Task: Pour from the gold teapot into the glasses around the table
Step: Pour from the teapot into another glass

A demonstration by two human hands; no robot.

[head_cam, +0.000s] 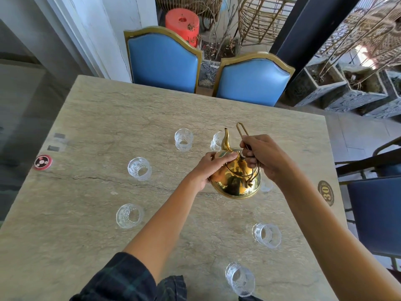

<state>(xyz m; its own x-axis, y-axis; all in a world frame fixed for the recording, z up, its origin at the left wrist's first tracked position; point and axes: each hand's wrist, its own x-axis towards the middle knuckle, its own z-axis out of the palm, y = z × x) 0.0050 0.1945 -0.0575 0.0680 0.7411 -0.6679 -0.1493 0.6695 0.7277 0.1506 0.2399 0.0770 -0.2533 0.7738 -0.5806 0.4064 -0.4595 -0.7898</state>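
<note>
Gold teapot (235, 181) held by both hands, glasses (183, 139) around

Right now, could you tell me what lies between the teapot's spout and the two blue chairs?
In the head view, one glass stands just behind the spout; beyond it, only bare table up to the blue chairs.

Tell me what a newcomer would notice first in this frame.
The gold teapot, held over the table's middle: the right hand grips its wire handle, the left hand steadies its lid side. Clear glasses ring it, the far-left glass among them. Two blue chairs stand beyond the stone table.
</note>
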